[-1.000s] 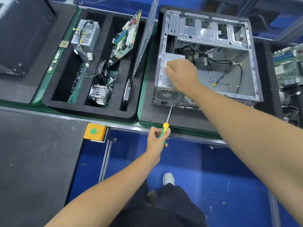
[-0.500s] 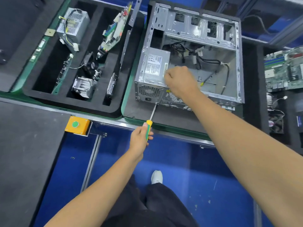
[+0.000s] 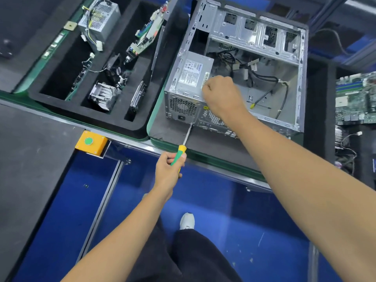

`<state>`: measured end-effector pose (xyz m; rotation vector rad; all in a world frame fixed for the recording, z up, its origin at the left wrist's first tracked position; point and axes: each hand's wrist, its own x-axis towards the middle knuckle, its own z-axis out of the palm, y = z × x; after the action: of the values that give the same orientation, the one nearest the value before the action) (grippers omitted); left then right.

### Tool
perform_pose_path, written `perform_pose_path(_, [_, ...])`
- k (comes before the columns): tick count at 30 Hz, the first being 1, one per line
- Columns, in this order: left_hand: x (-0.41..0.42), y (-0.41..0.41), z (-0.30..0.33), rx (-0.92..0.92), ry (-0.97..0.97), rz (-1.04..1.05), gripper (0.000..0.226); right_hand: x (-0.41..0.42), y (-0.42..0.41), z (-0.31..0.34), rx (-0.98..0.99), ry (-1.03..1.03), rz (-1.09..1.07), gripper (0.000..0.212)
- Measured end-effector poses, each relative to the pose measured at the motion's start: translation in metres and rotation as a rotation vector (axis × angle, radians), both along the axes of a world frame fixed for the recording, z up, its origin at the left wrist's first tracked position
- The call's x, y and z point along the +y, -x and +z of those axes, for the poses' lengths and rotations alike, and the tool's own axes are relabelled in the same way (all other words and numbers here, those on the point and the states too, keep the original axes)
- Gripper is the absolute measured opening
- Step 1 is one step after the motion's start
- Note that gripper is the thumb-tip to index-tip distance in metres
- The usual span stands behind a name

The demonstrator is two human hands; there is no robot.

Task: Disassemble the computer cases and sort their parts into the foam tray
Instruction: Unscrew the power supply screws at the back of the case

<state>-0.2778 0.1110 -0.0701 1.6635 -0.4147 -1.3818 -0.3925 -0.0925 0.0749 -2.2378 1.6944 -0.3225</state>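
Observation:
An open silver computer case lies on a grey pad, with a grey power supply in its near-left corner and loose black cables inside. My right hand is curled over the power supply's near-right edge at the case rim. My left hand grips the yellow-green handle of a screwdriver. Its shaft points up to the case's rear panel just below the power supply. To the left, the black foam tray holds another power supply, a motherboard, a heatsink and a drive.
A yellow box with a green button sits at the bench's front edge. Another motherboard and wired parts lie in foam at the far right. A dark mat covers the near-left surface. Below me are a blue floor and my legs.
My right hand slid from the top of the power supply to its near-right edge. The screwdriver tip stays at the case's rear panel. The view has moved closer and shifted.

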Motion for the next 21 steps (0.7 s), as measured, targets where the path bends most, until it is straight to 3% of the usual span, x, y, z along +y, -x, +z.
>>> perform_pose_path(8, [-0.008,-0.008,0.006,0.212,-0.163,-0.035,0.043,0.000,0.001,0.002,-0.067,-0.020,0.017,0.023])
perform_pose_path(12, [-0.008,-0.009,0.007,0.212,-0.162,-0.057,0.043,-0.013,0.005,0.002,-0.396,-0.078,-0.220,0.031])
perform_pose_path(15, [-0.009,-0.008,0.009,0.212,-0.137,-0.072,0.038,-0.037,0.008,0.006,-0.564,0.025,-0.419,0.036])
perform_pose_path(18, [-0.007,-0.003,0.010,0.201,-0.073,-0.059,0.034,-0.053,-0.009,0.009,-0.635,0.013,-0.414,0.036])
perform_pose_path(21, [-0.001,0.002,0.005,0.125,-0.001,-0.100,0.044,-0.056,-0.022,0.003,-0.707,-0.127,-0.370,0.033])
